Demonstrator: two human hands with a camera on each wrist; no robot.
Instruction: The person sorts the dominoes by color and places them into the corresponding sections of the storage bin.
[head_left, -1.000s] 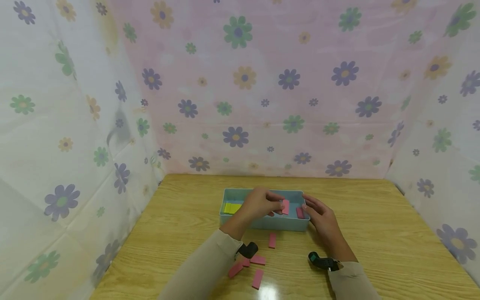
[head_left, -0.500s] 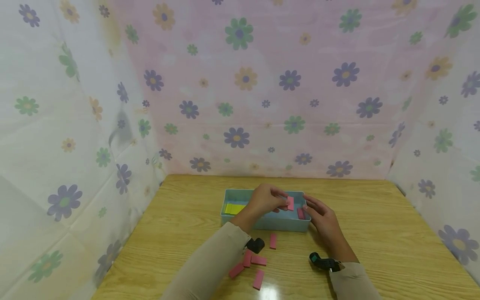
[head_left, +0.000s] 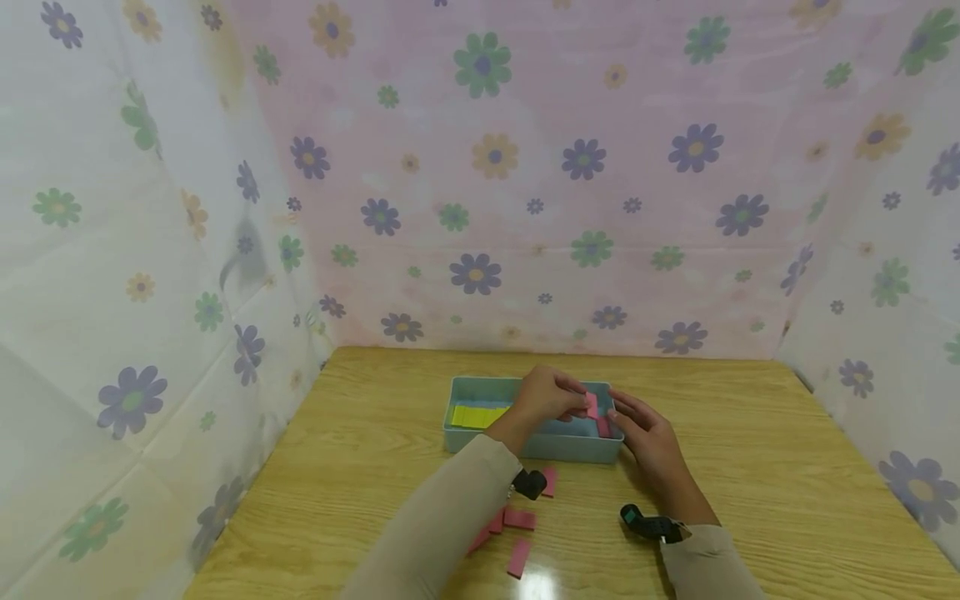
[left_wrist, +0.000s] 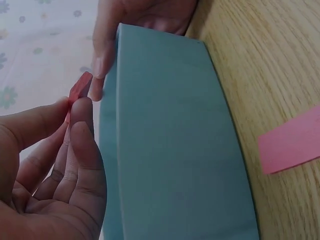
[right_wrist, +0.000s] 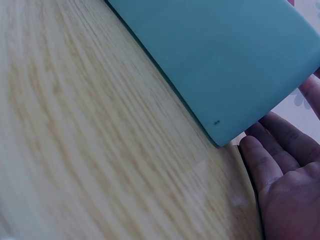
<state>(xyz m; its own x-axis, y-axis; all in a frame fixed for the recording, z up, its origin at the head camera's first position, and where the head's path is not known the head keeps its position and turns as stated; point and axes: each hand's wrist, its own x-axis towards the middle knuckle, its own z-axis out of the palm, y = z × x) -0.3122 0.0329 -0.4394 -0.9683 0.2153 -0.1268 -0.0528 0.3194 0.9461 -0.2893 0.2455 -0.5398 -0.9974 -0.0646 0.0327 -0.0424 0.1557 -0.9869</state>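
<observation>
My left hand is over the right half of a light blue box. It pinches a pink domino block between thumb and fingertips, close to the box's right end. Inside that end lies a darker pink block. My right hand holds the right end of the box, thumb over the rim and the other fingers along the outside. In the right wrist view, those fingers are partly hidden behind the box's corner. Yellow blocks lie in a row in the box's left part, partly covered by my left wrist.
Several loose pink blocks lie on the wooden table in front of the box, some partly behind my left sleeve. One pink block is near the box's front wall. A flowered cloth surrounds the table at back and sides.
My left hand has moved right with the pink block, from over the box's middle to its right end beside the darker pink block. My right hand stays at the box's end.
</observation>
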